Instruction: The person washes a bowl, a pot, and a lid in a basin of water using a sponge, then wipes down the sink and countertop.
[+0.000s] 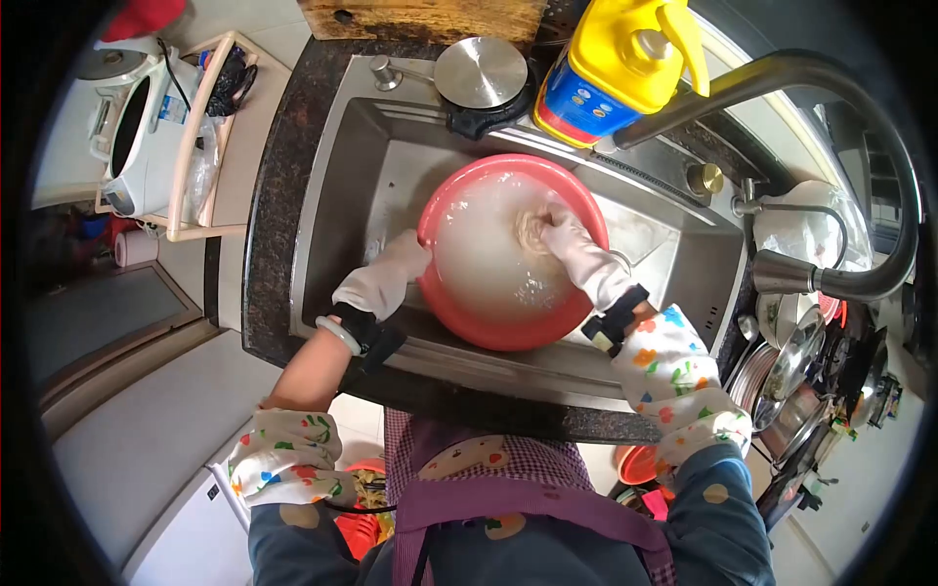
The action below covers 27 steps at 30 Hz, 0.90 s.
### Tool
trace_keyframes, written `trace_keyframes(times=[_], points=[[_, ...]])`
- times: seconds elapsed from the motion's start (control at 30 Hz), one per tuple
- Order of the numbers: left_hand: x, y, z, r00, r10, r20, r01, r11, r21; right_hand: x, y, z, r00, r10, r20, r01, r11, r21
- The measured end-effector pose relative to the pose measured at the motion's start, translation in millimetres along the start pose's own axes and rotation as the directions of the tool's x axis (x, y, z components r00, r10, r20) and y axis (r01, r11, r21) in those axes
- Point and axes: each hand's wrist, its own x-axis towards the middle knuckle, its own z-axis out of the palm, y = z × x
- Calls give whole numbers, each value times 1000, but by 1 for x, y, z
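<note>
A red plastic basin [508,337] full of cloudy, whitish water [479,249] stands in the steel sink [357,186]. My left hand [399,262], in a pale glove, is closed on the basin's left rim. My right hand [569,242], gloved alike, dips into the water on the right side. Its fingers are bent down around a tan, crumpled-looking thing [531,232], partly under the surface and too blurred by the water to name. Dark bands circle both wrists.
Behind the sink stand a yellow jug [620,68] and a round metal lid [481,73]. A dark faucet [831,73] arches over the right side. Pots and dishes [782,381] are stacked at right. A wooden board [425,20] lies at the back; a rice cooker [127,137] is left.
</note>
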Motion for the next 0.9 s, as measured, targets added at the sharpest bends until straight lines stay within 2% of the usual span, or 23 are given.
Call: trace_keyframes(times=[0.03,0.07,0.13,0.17,0.2,0.27,0.33,0.4,0.43,0.47,0.5,0.53,0.57,0.6,0.63,0.67,0.73,0.8,0.87,0.9], points=[[-10,10,-4,995,-29,91,27,999,19,5,1,5,970,-106,-219,46,964,-262],[-16,15,-7,982,-56,180,50,998,42,6,4,6,968,-112,-225,52,965,-257],[-5,-3,16,974,2,228,-7,1000,20,13,21,11,881,-411,-236,214,790,-575],[-8,-4,25,949,15,314,-16,1000,2,21,36,15,920,-357,-160,178,747,-641],[-15,0,29,916,27,401,-23,1000,-15,20,36,12,918,-355,-175,167,749,-641],[-30,8,28,871,73,486,-78,997,-9,15,34,6,969,-195,-154,151,955,-256],[-34,6,23,869,115,481,-148,989,31,10,31,1,995,-68,-70,79,982,172],[-41,2,-1,880,349,323,-413,897,156,2,28,4,998,9,65,-44,822,568],[-38,-10,-8,859,495,131,-507,858,83,2,24,8,990,17,143,-116,680,724],[-46,-11,-26,799,599,-51,-583,793,177,1,19,13,975,7,220,-193,506,841],[-64,-4,-51,790,597,-144,-573,801,175,0,5,16,995,-12,100,-89,354,931],[-77,1,-71,772,590,-237,-565,808,169,-4,-18,18,1000,-12,-28,29,196,980],[-81,-4,-83,769,596,-232,-572,803,165,-18,-55,19,946,-320,57,-101,-123,987],[-83,-14,-95,747,588,-311,-581,804,127,-28,-87,24,791,-611,29,-316,-368,874],[-84,-26,-105,721,573,-389,-589,803,92,-17,-104,35,966,44,-254,257,-79,963],[-85,-39,-112,721,574,-388,-589,803,92,1,-100,51,966,45,-255,258,-80,963],[-88,-64,-121,717,506,-480,-582,813,-12,45,-75,87,833,-190,-519,502,-133,854],[-96,-82,-132,724,491,-484,-575,817,-31,78,-92,127,914,-66,-401,398,-53,916],[-101,-111,-137,696,475,-539,-567,824,-7,111,-89,170,900,-186,-394,383,-94,919],[-106,-118,-142,680,493,-543,-585,811,3,109,-112,184,918,-36,-395,387,-134,912]])
